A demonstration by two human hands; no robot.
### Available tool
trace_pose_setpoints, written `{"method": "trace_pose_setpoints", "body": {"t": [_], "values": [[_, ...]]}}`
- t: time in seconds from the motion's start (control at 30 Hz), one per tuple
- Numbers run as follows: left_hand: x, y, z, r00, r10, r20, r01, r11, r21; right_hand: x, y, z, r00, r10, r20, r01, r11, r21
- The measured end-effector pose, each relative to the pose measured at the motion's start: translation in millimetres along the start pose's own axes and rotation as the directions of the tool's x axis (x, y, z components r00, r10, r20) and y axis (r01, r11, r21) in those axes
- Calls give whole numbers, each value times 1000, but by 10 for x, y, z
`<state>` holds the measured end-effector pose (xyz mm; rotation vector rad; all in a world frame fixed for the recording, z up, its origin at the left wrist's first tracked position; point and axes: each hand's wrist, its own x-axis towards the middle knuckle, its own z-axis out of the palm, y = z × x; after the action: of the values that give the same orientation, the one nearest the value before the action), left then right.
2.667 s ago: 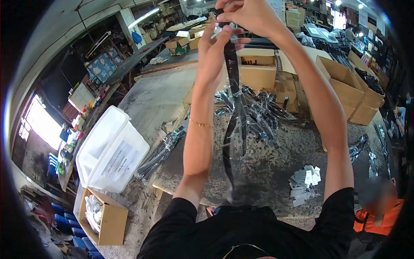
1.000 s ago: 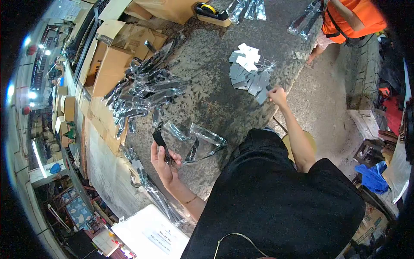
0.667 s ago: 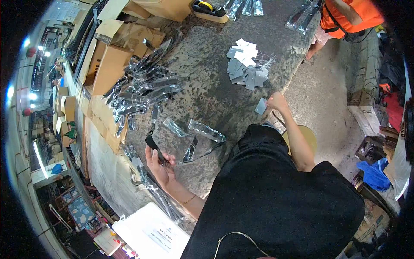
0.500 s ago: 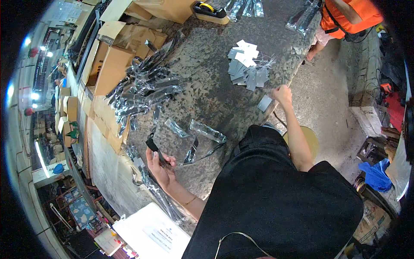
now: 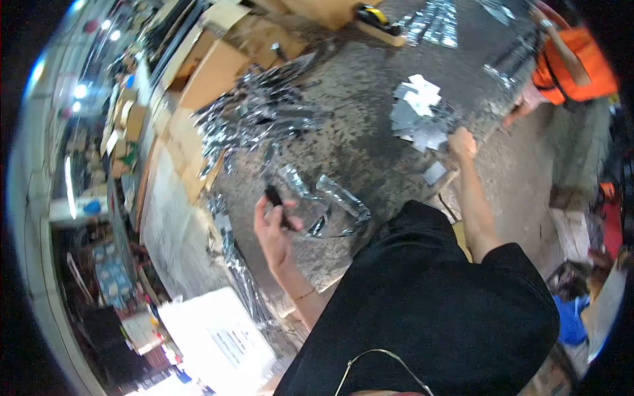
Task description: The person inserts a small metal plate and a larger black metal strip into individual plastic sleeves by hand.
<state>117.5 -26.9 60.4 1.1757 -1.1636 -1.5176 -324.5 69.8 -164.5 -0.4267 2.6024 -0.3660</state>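
Observation:
My left hand (image 5: 274, 231) is closed around a black belt (image 5: 282, 210), whose dark end sticks up above my fingers. Beside that hand, clear plastic sleeves (image 5: 343, 198) lie on the table. My right hand (image 5: 463, 143) is at the table's right edge, fingers curled together; what they pinch, if anything, is too blurred to make out. Just left of it is a pile of grey tags (image 5: 413, 122) with white tags (image 5: 422, 96) on top and thin strings toward my hand. One loose grey tag (image 5: 434, 173) sits below the pile, near the edge.
A heap of plastic-wrapped black strips (image 5: 257, 115) covers the table's left part, by open cardboard boxes (image 5: 214, 72). A tape dispenser (image 5: 378, 20) stands at the far side. A person in orange (image 5: 581, 63) is at the far right. A white printed package (image 5: 218, 333) lies near left.
The view has shifted, moving the scene rightward. My right hand has come slightly nearer the tag pile. My left hand has moved a little farther over the table, still holding the belt.

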Motion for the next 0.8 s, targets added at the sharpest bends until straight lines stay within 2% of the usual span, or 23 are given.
{"method": "trace_pose_setpoints", "body": {"t": [0.13, 0.2, 0.33, 0.4, 0.53, 0.6, 0.7, 0.73, 0.8], "values": [[-15, 29, 155, 1000, 11, 27, -15, 991, 135, -4, 12, 47, 997, -59, -45, 56, 996, -66], [-28, 21, 199, 998, 28, 63, -34, 995, 95, 5, 1, 85, 994, -98, -50, 94, 992, -80], [-39, -55, 226, 993, 32, 114, -42, 995, 88, 77, 2, 118, 995, -81, -52, 74, 990, -119], [-59, -96, 287, 993, -5, 116, -13, 988, 152, 224, -30, 139, 997, -52, -48, 45, 988, -151], [-123, -174, 415, 978, -58, 203, 28, 988, 151, 281, -6, 105, 1000, -23, 19, 26, 986, -166], [-132, -237, 450, 975, -83, 204, 61, 992, 108, 152, 30, 32, 998, -41, -48, 34, 989, -147], [-135, -305, 435, 983, -54, 173, 42, 996, 74, -32, 9, -177, 995, -92, -34, 90, 993, -77], [-126, -305, 435, 981, -38, 192, 24, 997, 76, -146, 22, -254, 986, -164, 44, 155, 976, 149], [-136, -323, 438, 978, -30, 204, 14, 997, 82, -484, -11, -396, 934, -325, 148, 196, 813, 548]]}}
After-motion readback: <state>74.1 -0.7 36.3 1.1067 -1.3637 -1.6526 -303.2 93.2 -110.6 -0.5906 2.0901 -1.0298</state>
